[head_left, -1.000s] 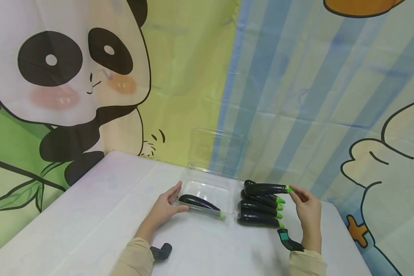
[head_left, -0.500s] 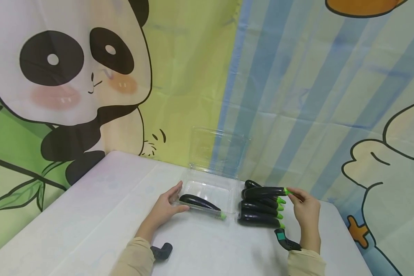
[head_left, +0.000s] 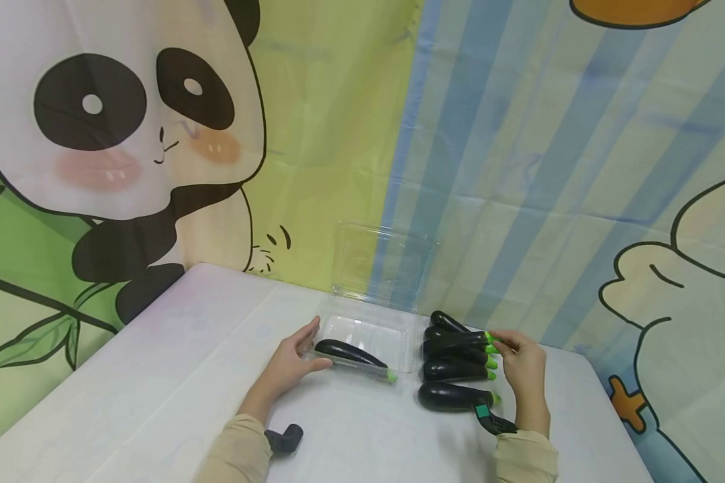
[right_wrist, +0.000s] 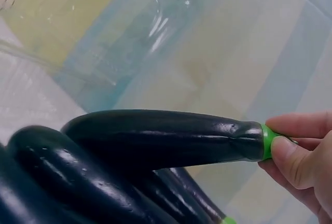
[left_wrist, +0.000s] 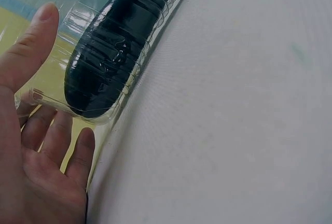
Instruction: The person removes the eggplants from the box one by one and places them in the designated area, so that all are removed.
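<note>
At the left side of a clear plastic clamshell box [head_left: 406, 335], my left hand [head_left: 286, 362] grips its near corner, thumb along the front wall. One dark eggplant [head_left: 346, 351] with a green stem lies inside, along the front. In the right wrist view, my right hand [right_wrist: 303, 156] pinches the green stem end of another eggplant [right_wrist: 166, 137]. Its body lies over the pile to the right of the box. Several more eggplants, such as the nearest eggplant [head_left: 450, 396], sit beneath and in front of it, stems pointing right.
The box's transparent lid [head_left: 383, 265] stands raised at the back, against a printed curtain [head_left: 326, 168]. A white cloth covers the table [head_left: 362, 443]. Dark wrist-worn devices, one being the left device [head_left: 285, 439], stick out beside both forearms.
My right hand has moved left and slightly down with the pinched eggplant. The nearest eggplant has shifted toward me, away from the others. My left hand stays on the box.
</note>
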The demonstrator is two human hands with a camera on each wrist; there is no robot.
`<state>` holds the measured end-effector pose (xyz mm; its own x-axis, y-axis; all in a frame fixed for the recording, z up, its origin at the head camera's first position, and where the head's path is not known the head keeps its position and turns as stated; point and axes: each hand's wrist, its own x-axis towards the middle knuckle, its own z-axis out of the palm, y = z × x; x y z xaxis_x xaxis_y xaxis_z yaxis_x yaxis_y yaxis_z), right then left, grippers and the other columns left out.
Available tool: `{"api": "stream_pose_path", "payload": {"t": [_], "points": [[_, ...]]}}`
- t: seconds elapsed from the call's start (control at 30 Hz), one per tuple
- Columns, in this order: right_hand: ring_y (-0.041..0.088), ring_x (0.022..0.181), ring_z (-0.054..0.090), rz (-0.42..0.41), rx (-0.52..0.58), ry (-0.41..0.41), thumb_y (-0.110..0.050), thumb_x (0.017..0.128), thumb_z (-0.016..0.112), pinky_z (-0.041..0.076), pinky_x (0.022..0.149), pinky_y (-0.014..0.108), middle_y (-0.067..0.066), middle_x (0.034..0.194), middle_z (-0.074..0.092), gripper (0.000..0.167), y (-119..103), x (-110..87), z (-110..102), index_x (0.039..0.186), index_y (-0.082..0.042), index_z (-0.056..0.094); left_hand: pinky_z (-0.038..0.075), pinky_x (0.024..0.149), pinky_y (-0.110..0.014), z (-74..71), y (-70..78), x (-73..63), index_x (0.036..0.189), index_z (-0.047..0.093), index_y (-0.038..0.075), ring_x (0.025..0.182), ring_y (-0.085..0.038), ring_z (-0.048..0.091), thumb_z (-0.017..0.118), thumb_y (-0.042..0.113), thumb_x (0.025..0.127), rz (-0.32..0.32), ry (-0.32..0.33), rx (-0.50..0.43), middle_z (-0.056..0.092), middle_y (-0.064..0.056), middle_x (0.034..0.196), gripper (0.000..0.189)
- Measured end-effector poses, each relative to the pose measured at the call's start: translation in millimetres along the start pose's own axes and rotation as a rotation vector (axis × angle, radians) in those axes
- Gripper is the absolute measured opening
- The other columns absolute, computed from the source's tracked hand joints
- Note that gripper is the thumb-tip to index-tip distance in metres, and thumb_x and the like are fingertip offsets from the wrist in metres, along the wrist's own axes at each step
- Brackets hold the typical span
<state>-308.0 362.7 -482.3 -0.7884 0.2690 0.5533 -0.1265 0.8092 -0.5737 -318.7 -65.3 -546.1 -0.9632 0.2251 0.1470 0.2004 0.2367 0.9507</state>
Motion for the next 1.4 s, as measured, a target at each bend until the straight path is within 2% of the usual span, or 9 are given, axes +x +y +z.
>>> {"api": "stream_pose_path", "payload": {"t": [0.1,0.2,0.33,0.53,0.93,1.03,1.2,1.3,1.4], "points": [[0.025,0.088,0.069,0.038,-0.002,-0.037,-0.001,0.081,0.071,0.053,0.067,0.013,0.013,0.098,0.073,0.017,7.8,-1.3,0.1,0.096,-0.007,0.076,0.022,0.118,-0.044,-1.5,11.8,-4.3,0.150,0.028,0.012,0.141,-0.025,0.030,0.082,0.031,0.073,0.001,-0.015,0.000,0.030,-0.009,0.154,0.097],[0.004,0.083,0.065,0.099,0.012,-0.080,-0.003,0.083,0.071,0.045,0.065,0.003,0.014,0.103,0.072,0.018,16.2,-2.6,-1.1,0.100,-0.007,0.075,0.023,0.118,-0.045,-2.3,18.5,-7.0,0.150,0.028,0.009,0.141,-0.026,0.030,0.081,0.030,0.073,0.012,-0.017,0.004,0.030,-0.011,0.154,0.096],[-0.014,0.076,0.051,0.160,0.034,-0.138,-0.008,0.085,0.069,0.044,0.063,0.004,0.016,0.105,0.071,0.020,24.0,-4.7,-2.9,0.105,-0.006,0.073,0.022,0.118,-0.044,-0.8,8.1,-3.2,0.150,0.029,0.014,0.142,-0.024,0.029,0.082,0.032,0.072,0.016,-0.002,-0.009,0.031,-0.008,0.154,0.095],[-0.005,0.084,0.057,0.241,0.038,-0.244,-0.013,0.088,0.067,0.045,0.066,0.008,0.016,0.112,0.069,0.024,34.0,-9.7,-4.0,0.111,-0.007,0.071,0.022,0.118,-0.041,2.6,-10.7,4.2,0.149,0.031,0.024,0.142,-0.019,0.030,0.082,0.038,0.069,0.019,0.017,-0.006,0.033,-0.002,0.154,0.096],[-0.019,0.082,0.050,0.375,0.148,-0.401,-0.018,0.091,0.065,0.042,0.080,0.009,0.017,0.127,0.061,0.033,51.6,-16.9,-1.5,0.121,-0.005,0.065,0.023,0.119,-0.042,1.1,-9.7,4.1,0.149,0.031,0.023,0.142,-0.019,0.031,0.083,0.037,0.069,0.001,0.017,-0.001,0.033,-0.001,0.154,0.097],[-0.016,0.082,0.053,0.388,0.161,-0.417,-0.016,0.090,0.065,0.044,0.076,0.007,0.019,0.126,0.061,0.034,54.4,-18.6,-1.0,0.122,-0.004,0.064,0.022,0.119,-0.042,0.3,-5.6,2.6,0.150,0.030,0.021,0.142,-0.019,0.029,0.083,0.034,0.070,-0.004,0.008,-0.008,0.032,-0.003,0.154,0.096],[-0.013,0.084,0.054,0.386,0.142,-0.435,-0.015,0.090,0.066,0.044,0.071,0.004,0.019,0.126,0.061,0.034,58.3,-20.7,-1.6,0.121,-0.005,0.065,0.021,0.119,-0.042,-2.0,15.6,-5.1,0.150,0.029,0.013,0.142,-0.022,0.029,0.082,0.029,0.073,-0.012,-0.014,-0.004,0.031,-0.008,0.154,0.095],[-0.012,0.086,0.054,0.382,0.118,-0.446,-0.018,0.089,0.066,0.043,0.074,0.006,0.018,0.126,0.062,0.034,59.5,-21.6,-2.6,0.122,-0.007,0.065,0.022,0.118,-0.042,-3.3,24.9,-9.1,0.150,0.029,0.012,0.142,-0.023,0.029,0.081,0.029,0.074,-0.014,-0.019,0.017,0.031,-0.009,0.154,0.094],[-0.003,0.092,0.059,0.381,0.104,-0.446,-0.019,0.089,0.067,0.049,0.086,0.019,0.018,0.126,0.061,0.034,59.9,-22.6,-2.9,0.121,-0.008,0.066,0.022,0.118,-0.042,-3.6,27.0,-10.6,0.150,0.029,0.013,0.142,-0.022,0.029,0.081,0.029,0.074,-0.014,-0.018,0.018,0.031,-0.008,0.154,0.093]]}}
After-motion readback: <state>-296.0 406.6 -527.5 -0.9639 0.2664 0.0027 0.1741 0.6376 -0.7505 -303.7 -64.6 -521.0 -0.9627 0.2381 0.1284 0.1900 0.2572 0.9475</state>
